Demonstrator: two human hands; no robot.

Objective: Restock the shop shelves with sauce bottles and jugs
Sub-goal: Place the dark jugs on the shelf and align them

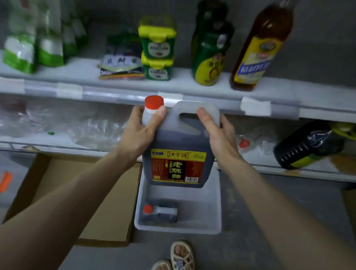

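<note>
I held the jug (pixel 175 156) upright mid-frame, left fingers (pixel 160 113) gripping its neck, right fingers (pixel 202 115) its handle, the shelf (pixel 186 81) just above.

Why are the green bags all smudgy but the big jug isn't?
Head view: the green bags near the picture's edge are smeared by blur; the jug in the middle is sharp, its label readable. The wide lens bends the shelf edge, and the light is dim.

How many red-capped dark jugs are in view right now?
2. The held jug is gripped by the left hand at its neck and the right hand on its handle. The second jug sits in the white tub on the floor. The arms could hide more.
</note>
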